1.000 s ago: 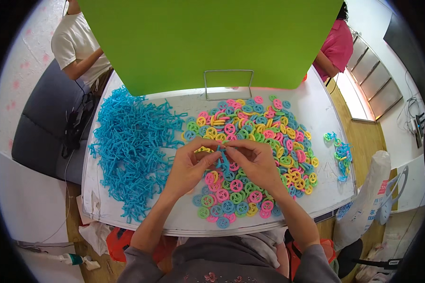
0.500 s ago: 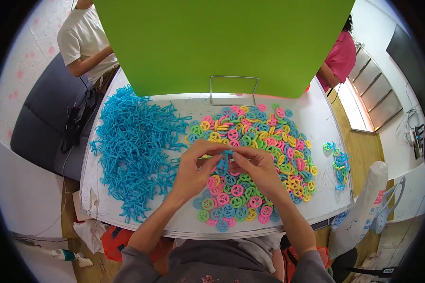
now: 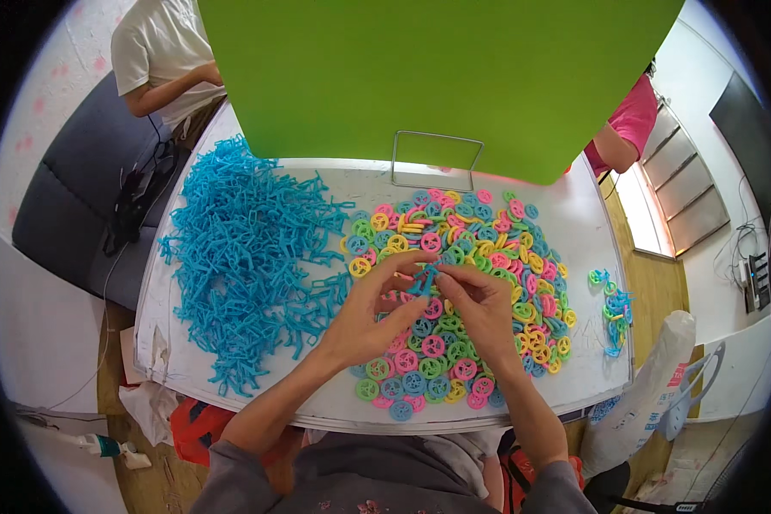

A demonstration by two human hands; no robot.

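Observation:
Over the pile of small plastic wheels (image 3: 432,347), both hands meet at one blue plastic piece (image 3: 425,279), thin and branched like a small frame. My right hand (image 3: 484,319) pinches its upper right end between thumb and fingertips. My left hand (image 3: 370,315) has the piece between its fingertips and thumb, with a wider gap than the right hand's pinch. The fingers partly cover the piece, so whether a wheel is joined to it cannot be made out. The wheels are pink, yellow, green and blue, with spokes.
A large heap of similar blue pieces (image 3: 240,257) covers the table's left side. Several joined blue pieces with wheels (image 3: 616,317) lie at the right edge. Beyond the wheels stand a wire frame (image 3: 437,161) and a green panel (image 3: 437,77). Two people sit past it; a white sack (image 3: 651,390) leans at right.
The blue piece has tilted in my fingers. My left thumb and fingers have spread wider around it, while the right hand keeps its pinch. The whole view has shifted slightly.

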